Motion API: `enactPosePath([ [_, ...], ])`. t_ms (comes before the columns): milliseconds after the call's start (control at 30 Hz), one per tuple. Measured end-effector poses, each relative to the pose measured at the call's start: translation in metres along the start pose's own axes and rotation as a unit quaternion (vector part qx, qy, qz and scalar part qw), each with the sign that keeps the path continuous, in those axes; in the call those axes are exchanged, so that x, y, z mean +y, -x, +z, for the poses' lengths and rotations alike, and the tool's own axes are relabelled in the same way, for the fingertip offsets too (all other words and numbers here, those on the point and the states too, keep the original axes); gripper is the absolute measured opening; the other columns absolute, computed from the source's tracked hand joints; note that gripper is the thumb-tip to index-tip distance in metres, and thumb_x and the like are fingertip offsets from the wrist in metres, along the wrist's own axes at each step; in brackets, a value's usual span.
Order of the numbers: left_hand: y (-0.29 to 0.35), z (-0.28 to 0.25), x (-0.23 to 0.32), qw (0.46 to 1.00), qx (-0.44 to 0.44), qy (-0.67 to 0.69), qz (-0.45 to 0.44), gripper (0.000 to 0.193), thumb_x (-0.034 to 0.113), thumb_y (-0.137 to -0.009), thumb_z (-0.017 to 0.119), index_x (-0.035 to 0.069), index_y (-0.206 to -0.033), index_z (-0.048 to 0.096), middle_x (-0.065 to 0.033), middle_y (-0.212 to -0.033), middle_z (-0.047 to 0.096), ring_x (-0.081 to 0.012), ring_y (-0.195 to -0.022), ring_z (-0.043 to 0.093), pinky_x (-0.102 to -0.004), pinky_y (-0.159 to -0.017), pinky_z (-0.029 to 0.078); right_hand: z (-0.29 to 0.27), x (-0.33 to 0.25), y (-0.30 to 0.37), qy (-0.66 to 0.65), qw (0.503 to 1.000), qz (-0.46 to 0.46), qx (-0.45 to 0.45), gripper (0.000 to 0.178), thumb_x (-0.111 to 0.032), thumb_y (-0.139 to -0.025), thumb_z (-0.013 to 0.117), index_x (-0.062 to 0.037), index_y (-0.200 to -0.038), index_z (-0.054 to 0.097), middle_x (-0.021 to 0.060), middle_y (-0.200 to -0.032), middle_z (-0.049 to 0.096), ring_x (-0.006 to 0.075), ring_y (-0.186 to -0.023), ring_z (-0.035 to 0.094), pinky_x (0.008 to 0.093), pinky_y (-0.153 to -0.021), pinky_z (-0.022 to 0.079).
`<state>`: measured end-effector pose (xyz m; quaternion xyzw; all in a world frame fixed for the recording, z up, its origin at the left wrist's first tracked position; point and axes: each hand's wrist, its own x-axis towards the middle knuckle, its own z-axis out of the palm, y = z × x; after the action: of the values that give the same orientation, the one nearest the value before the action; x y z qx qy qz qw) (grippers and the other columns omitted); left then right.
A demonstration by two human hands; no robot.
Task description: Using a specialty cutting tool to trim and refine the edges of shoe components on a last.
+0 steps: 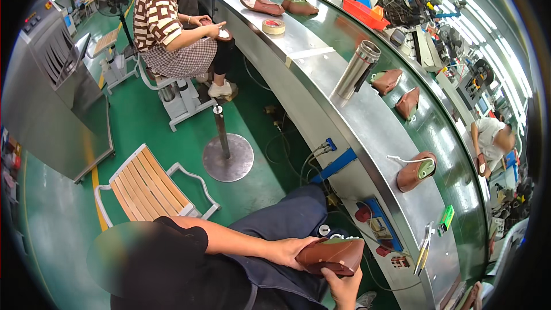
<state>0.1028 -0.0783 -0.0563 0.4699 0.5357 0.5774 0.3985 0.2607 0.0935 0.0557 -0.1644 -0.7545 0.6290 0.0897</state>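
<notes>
A brown leather shoe upper point(330, 255) is held over my lap between both hands. My left hand point(291, 252) grips its left end, fingers wrapped at the edge. From below, my right hand point(344, 288) holds the right underside, with the thumb pressed on the leather. White lacing and a bit of green show along the top of the upper. On the metal ledge beside me stands another brown upper point(417, 172) with a green inside and a loose white lace. Close by lie slim pen-like tools point(423, 251) and a small green box point(446, 220).
A steel thermos point(357, 70) and a tape roll point(274, 26) stand on the ledge. Brown uppers point(408, 104) lie on the green conveyor belt point(442, 143). A co-worker point(166, 28) sits farther along, holding a shoe. A slatted chair point(150, 186) and a round-based metal post point(228, 158) are at left.
</notes>
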Motion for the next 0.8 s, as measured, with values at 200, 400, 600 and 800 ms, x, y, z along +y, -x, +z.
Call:
enactPosePath([
  [200, -0.012, -0.007, 0.005, 0.994, -0.024, 0.066, -0.083, 0.105, 0.023, -0.084, 0.090, 0.000, -0.162, 0.024, -0.0205, -0.152, 0.053, -0.0309, -0.143, 0.053, -0.0416, -0.120, 0.040, 0.031, 0.009, -0.011, -0.011, 0.992, 0.004, 0.123, 0.064, -0.009, -0.078, 0.090, 0.0028, -0.133, 0.060, 0.0109, -0.121, 0.068, 0.0205, -0.109, 0.066, 0.0333, -0.099, 0.052],
  [400, -0.033, -0.014, 0.020, 0.987, 0.044, -0.080, 0.135, 0.120, 0.018, -0.076, 0.088, 0.001, -0.168, 0.013, -0.0239, -0.165, 0.024, -0.0412, -0.157, 0.024, -0.0477, -0.129, 0.023, 0.034, 0.010, -0.012, 0.159, 0.977, -0.065, 0.124, 0.063, -0.008, -0.074, 0.086, 0.0023, -0.131, 0.062, 0.0087, -0.120, 0.063, 0.0213, -0.112, 0.064, 0.0339, -0.099, 0.051],
  [600, -0.034, -0.035, 0.052, 0.973, 0.054, -0.196, 0.108, 0.112, 0.026, -0.074, 0.092, 0.000, -0.163, 0.029, -0.0255, -0.156, 0.035, -0.0451, -0.143, 0.039, -0.0507, -0.122, 0.033, 0.028, 0.009, -0.019, 0.072, 0.994, -0.031, 0.080, 0.085, -0.026, -0.075, 0.096, 0.0030, -0.144, 0.056, 0.0155, -0.138, 0.055, 0.0287, -0.124, 0.063, 0.0400, -0.103, 0.055],
  [800, -0.028, -0.040, 0.060, 0.985, 0.060, -0.131, 0.091, 0.112, 0.050, -0.079, 0.092, -0.001, -0.163, 0.038, -0.0198, -0.142, 0.044, -0.0330, -0.132, 0.047, -0.0447, -0.116, 0.038, 0.027, 0.008, -0.017, 0.114, 0.991, -0.053, 0.052, 0.106, -0.018, -0.063, 0.103, -0.0032, -0.152, 0.048, 0.0172, -0.138, 0.052, 0.0333, -0.120, 0.065, 0.0431, -0.101, 0.058],
])
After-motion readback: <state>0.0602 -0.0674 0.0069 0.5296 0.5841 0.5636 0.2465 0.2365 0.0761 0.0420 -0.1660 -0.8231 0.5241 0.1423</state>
